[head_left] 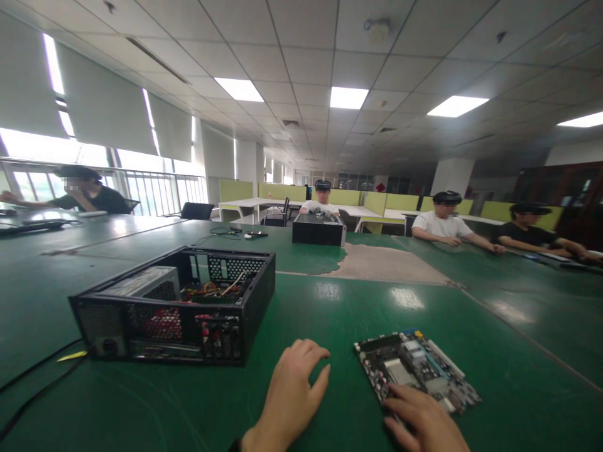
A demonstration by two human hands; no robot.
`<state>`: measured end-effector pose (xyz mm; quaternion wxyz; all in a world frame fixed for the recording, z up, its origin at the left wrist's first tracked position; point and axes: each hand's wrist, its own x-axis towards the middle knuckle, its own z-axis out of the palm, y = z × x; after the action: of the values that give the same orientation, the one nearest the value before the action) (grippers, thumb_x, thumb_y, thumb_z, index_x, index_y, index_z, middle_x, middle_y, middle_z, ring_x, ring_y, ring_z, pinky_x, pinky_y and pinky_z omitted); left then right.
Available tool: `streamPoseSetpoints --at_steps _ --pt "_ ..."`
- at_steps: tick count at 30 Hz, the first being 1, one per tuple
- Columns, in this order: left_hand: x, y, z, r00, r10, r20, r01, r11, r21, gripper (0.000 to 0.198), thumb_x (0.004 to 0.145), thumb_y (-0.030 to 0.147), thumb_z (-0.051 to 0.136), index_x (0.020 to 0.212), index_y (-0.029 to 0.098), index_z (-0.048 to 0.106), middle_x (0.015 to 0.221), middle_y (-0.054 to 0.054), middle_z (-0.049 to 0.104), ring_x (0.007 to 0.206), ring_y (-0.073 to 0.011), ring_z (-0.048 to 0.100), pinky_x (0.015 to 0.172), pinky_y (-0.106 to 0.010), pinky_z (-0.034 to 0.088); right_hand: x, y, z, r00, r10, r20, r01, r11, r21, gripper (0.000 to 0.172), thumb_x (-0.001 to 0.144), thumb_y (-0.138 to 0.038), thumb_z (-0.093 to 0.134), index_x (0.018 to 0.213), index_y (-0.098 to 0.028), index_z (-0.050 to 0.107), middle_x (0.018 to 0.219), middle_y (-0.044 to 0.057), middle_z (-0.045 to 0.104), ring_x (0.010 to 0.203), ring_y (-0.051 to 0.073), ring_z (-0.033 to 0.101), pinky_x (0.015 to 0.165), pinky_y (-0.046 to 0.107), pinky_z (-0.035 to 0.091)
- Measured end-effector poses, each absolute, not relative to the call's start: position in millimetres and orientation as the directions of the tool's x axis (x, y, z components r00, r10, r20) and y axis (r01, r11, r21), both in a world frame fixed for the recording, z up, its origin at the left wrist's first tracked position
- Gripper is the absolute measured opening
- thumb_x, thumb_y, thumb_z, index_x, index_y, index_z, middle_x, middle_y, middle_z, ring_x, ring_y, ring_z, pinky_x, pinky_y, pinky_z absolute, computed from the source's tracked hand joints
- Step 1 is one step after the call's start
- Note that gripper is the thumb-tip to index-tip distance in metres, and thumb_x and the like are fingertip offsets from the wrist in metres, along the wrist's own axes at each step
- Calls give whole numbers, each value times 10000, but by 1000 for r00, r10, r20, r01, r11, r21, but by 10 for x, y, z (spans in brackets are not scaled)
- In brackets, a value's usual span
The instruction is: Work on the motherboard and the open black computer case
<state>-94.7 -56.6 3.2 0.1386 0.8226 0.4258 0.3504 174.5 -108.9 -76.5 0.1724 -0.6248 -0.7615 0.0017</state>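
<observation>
Left of the grip: black cables (17, 417) and a yellow strip (71, 356) on the green table (311, 307); farther that way, a person in a dark top (104, 199) and pale window blinds (101, 103). Ahead of the grip: a bare beige patch (391, 263) in the tabletop, a second computer case (315, 234) with a person in white (308, 206) behind it, small dark items (257, 235) left of that, then a black chair (195, 211), white desks (257, 203), lime partitions (238, 190). Ahead-right of the grip: a seated person in a white shirt (440, 227), another in black (525, 236); light panels (348, 97) overhead.
</observation>
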Motion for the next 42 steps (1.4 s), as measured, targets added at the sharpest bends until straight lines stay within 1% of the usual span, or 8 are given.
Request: streamPoseSetpoints --at_steps 6,10,14,21,30,36,39,42 --pt "-1120 -562 252 247 661 708 729 -609 314 269 878 251 471 1130 221 563 1145 -84 567 1100 -249 489 942 -402 378 2834 -525 -723 37 966 254 969 27 -245 452 865 -523 448 1142 -249 677 1235 59 621 1160 256 550 1028 379 369" --pt "-1394 -464 561 23 588 809 935 -299 191 422 892 328 417 1275 154 453 1301 -149 486 1234 -304 392 1006 -477 299 3504 -327 -714 201 963 177 956 -154 -249 568 864 -555 375 1212 -185 628 1291 92 577 1202 277 515 1028 382 362" --pt "-1655 -195 810 -67 793 605 995 8 99 430 877 419 405 1144 110 538 1145 -186 606 1132 -342 496 980 -532 298 3823 -402 -750 298 928 224 947 -258 -193 698 811 -638 396 1287 -155 562 1354 134 512 1213 327 497 1012 429 373" --pt "-1758 103 759 -13 913 408 994 55 -91 321 893 223 322 1064 107 567 836 -148 683 783 -294 649 666 -355 416 4110 -908 -917 319 912 258 943 -277 -185 652 762 -649 467 1174 -181 656 1309 123 555 1213 325 501 1012 422 399" --pt "-1302 -257 589 131 856 500 991 -119 -56 306 838 99 369 1055 168 574 802 -87 655 807 -277 615 740 -391 416 3522 -751 -256 -54 832 551 993 103 -59 467 841 -600 458 964 -237 724 1101 90 676 1062 299 597 941 478 457" --pt "-415 -935 752 334 900 278 932 -361 48 225 792 163 468 978 206 587 859 -99 656 862 -292 614 805 -438 445 2195 -436 635 -229 730 644 929 361 -79 360 910 -459 438 933 -214 701 1080 88 667 1048 236 578 940 403 430" --pt "62 -1291 869 491 871 25 864 -490 117 308 799 281 529 1094 200 568 941 -152 672 902 -324 629 823 -484 465 1556 -295 1015 -315 781 540 883 450 -136 344 908 -430 446 949 -195 694 1012 74 688 980 210 599 885 338 444" --pt "312 -1570 1008 774 621 -128 634 -761 140 359 842 392 503 1130 197 591 927 -191 684 828 -320 655 696 -448 515 1105 -196 1172 -537 827 166 804 561 -196 351 881 -456 480 1011 -213 697 987 44 707 886 184 634 792 276 461"
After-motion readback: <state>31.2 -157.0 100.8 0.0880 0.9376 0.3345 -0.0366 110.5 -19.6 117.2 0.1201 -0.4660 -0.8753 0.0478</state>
